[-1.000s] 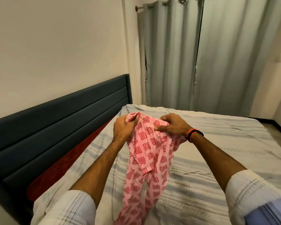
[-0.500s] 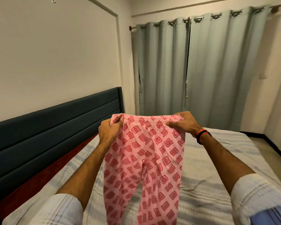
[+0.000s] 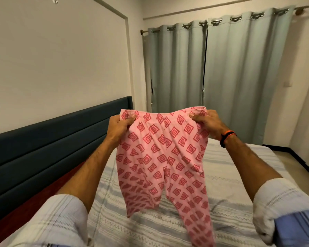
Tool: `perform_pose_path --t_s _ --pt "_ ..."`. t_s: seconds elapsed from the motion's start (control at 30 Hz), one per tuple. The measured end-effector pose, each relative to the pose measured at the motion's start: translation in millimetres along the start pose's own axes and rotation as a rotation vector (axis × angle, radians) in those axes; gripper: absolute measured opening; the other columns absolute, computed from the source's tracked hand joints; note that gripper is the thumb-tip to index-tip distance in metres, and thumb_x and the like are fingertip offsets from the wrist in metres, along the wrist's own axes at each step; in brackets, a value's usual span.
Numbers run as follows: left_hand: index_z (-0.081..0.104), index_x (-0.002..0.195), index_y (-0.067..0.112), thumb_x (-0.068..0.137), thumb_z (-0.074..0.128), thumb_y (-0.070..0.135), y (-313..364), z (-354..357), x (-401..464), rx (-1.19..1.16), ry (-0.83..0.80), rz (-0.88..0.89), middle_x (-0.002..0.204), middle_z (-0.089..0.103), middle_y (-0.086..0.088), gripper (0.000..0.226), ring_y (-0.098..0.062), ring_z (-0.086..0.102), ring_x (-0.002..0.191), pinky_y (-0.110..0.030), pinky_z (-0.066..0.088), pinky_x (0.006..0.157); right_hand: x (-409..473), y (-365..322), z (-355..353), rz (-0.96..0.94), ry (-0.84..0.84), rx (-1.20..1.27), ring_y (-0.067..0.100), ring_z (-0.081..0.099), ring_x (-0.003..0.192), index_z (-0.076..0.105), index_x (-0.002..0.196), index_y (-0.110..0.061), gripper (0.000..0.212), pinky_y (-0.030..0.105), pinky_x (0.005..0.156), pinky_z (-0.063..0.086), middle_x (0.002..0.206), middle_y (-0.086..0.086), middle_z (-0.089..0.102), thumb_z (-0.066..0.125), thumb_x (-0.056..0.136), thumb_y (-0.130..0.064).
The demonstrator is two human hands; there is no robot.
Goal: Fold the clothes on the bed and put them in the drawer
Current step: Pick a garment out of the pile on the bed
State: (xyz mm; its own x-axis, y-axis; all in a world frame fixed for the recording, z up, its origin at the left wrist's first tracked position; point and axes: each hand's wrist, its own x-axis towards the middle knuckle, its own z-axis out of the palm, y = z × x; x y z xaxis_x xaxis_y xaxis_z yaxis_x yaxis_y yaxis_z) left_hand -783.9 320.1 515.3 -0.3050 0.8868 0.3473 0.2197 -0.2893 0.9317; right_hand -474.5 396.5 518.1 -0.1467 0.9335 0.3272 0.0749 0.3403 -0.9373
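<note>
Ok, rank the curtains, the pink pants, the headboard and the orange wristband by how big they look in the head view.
1. Curtains
2. Headboard and pink pants: too close to rank; the pants hang nearer the camera.
3. Orange wristband

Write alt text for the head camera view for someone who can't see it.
Two hands hold up pink patterned trousers by the waistband, the left hand and right hand each gripping one corner, legs hanging above a bed with a grey striped cover. A dark headboard runs along the left, and closed grey curtains hang behind.
</note>
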Motion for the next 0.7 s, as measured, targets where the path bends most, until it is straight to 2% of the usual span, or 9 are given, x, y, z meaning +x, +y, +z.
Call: perform_pose_path --t_s 0.13,0.2,0.27,0.33,0.4,0.47,0.53,0.6,0.7 --pt "0.071 0.093 0.004 0.094 0.062 0.022 3.4 -6.7 13.4 -0.102 -0.046 -0.05 0.085 0.075 -0.013 0.02 -0.029 0.073 0.075 -0.039 0.059 0.072 0.3 -9.6 -0.6 -0.018 -0.101 0.141 0.019 0.072 0.069 0.077 0.085 -0.008 0.008 0.028 0.063 0.059 0.082 0.011 0.076 0.07 0.085 -0.005" --pt "0.071 0.09 0.007 0.093 0.062 0.019 3.2 -10.2 20.1 -0.219 -0.1 -0.123 0.086 0.075 -0.01 0.015 -0.026 0.071 0.077 -0.037 0.058 0.074 -1.3 -14.8 3.7 -0.01 -0.131 0.238 0.02 0.072 0.069 0.075 0.092 -0.003 0.014 0.028 0.062 0.059 0.083 0.011 0.076 0.071 0.08 -0.007" --pt "0.071 0.096 0.006 0.091 0.064 0.017 -1.3 -16.1 26.3 -0.409 -0.181 -0.233 0.095 0.073 -0.012 0.014 -0.028 0.069 0.086 -0.041 0.055 0.084 -0.6 -17.5 7.2 0.036 -0.153 0.31 0.021 0.072 0.07 0.071 0.099 0.001 0.026 0.03 0.063 0.06 0.084 0.012 0.075 0.071 0.076 -0.01" --pt "0.069 0.105 0.003 0.088 0.067 0.017 -9.3 -19.4 31.0 -0.444 -0.19 -0.326 0.097 0.072 -0.014 0.022 -0.028 0.069 0.087 -0.04 0.056 0.082 3.6 -13.4 17.0 0.106 -0.06 0.226 0.02 0.071 0.068 0.07 0.095 0.002 0.029 0.031 0.062 0.059 0.08 0.011 0.074 0.077 0.071 -0.012" --pt "0.067 0.099 0.001 0.086 0.069 0.017 -16.4 -13.5 33.9 -0.075 -0.036 -0.329 0.088 0.073 -0.014 0.021 -0.024 0.071 0.076 -0.035 0.058 0.069 15.4 -3.5 33.3 0.151 0.164 -0.223 0.023 0.067 0.071 0.071 0.085 -0.001 0.025 0.032 0.062 0.055 0.076 0.012 0.071 0.083 0.071 -0.017" --pt "0.066 0.09 0.001 0.086 0.067 0.022 -21.0 1.7 29.2 0.314 0.177 -0.261 0.082 0.071 -0.01 0.021 -0.021 0.069 0.071 -0.031 0.056 0.062 14.4 1.2 61.9 0.133 0.318 -0.639 0.03 0.063 0.073 0.071 0.079 0.0 0.029 0.031 0.061 0.047 0.073 0.017 0.064 0.071 0.074 -0.029" --pt "0.067 0.09 0.001 0.086 0.066 0.028 -24.6 20.8 23.2 0.413 0.246 -0.182 0.085 0.069 -0.009 0.027 -0.023 0.068 0.075 -0.03 0.056 0.063 6.2 1.7 92.8 0.061 0.304 -0.69 0.03 0.055 0.06 0.068 0.073 0.004 0.031 0.029 0.056 0.038 0.06 0.016 0.054 0.064 0.076 -0.027" --pt "0.07 0.087 0.004 0.087 0.065 0.032 -25.9 38.0 16.4 0.424 0.207 -0.138 0.08 0.07 -0.008 0.028 -0.023 0.069 0.071 -0.033 0.06 0.066 1.9 4.0 118.2 0.016 0.282 -0.683 0.026 0.047 0.052 0.064 0.065 0.001 0.028 0.027 0.054 0.033 0.05 0.01 0.046 0.064 0.079 -0.022" --pt "0.07 0.075 0.012 0.086 0.067 0.033 -32.5 57.7 9.0 0.43 0.129 -0.074 0.069 0.069 -0.005 0.024 -0.021 0.07 0.063 -0.037 0.062 0.063 3.9 12.2 141.2 -0.017 0.228 -0.648 0.021 0.05 0.049 0.06 0.057 -0.007 0.03 0.023 0.046 0.03 0.049 0.004 0.049 0.065 0.079 -0.026"
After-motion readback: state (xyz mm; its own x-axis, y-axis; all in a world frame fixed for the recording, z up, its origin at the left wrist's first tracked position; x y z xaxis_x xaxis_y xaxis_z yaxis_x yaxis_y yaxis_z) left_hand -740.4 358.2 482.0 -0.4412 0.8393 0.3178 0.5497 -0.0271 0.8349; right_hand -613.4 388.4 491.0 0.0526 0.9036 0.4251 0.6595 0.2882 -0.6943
